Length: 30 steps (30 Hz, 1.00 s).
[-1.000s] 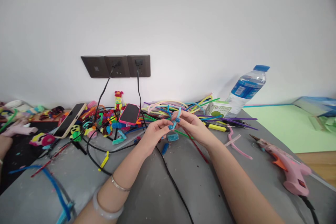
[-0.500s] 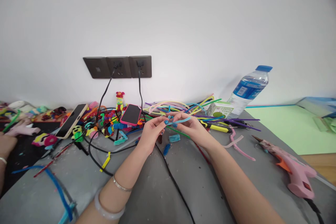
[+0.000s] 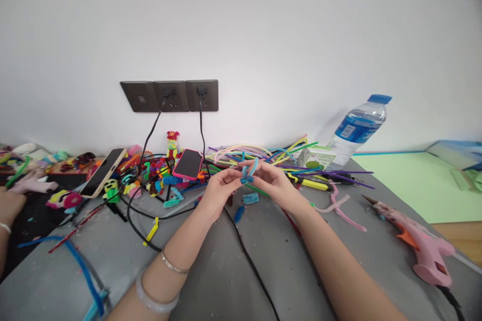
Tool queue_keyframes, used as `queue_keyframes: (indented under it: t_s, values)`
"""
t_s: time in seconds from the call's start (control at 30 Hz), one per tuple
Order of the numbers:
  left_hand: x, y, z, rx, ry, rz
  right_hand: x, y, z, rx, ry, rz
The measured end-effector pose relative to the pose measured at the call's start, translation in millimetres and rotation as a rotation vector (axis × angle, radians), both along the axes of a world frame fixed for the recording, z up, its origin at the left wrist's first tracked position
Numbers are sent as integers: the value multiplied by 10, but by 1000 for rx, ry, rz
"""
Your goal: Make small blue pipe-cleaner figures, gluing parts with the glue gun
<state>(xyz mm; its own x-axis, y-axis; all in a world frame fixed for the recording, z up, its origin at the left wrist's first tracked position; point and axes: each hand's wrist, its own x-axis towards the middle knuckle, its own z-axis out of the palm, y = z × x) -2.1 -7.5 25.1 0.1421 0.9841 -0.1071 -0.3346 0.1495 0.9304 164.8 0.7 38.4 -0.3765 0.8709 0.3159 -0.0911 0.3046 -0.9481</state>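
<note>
Both my hands meet over the middle of the grey table (image 3: pixel 211 281). My left hand (image 3: pixel 220 193) and my right hand (image 3: pixel 271 182) pinch a short light blue pipe cleaner (image 3: pixel 249 170) between their fingertips, and it is bent into small loops that stick up. Below the hands lie a light blue folded piece (image 3: pixel 250 198) and a darker blue piece (image 3: pixel 238 213). A heap of coloured pipe cleaners (image 3: pixel 259 155) lies just behind the hands.
A pink glue gun (image 3: pixel 417 243) lies at the right. A water bottle (image 3: pixel 356 128) and green carton (image 3: pixel 316 156) stand at the back. Two phones (image 3: pixel 187 163) (image 3: pixel 101 171), black cables (image 3: pixel 244 256) and small toys crowd the left. Another person's arm (image 3: pixel 5 210) shows at the left edge.
The blue pipe cleaner was stretched out sideways between my hands half a second ago; now it is bent upward into loops. My hands have drawn closer together.
</note>
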Motion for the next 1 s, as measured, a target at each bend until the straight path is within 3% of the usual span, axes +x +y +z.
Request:
queue_keyframes:
  t_s: [0.27, 0.6, 1.0]
  values:
    - [16, -64, 59, 4, 9, -15, -8, -27, 33, 23, 44, -26]
    - [6, -36, 14, 50, 35, -17, -20, 27, -33, 59, 54, -69]
    - [21, -59, 30, 110, 82, -2, -19, 78, -104, -66, 95, -133]
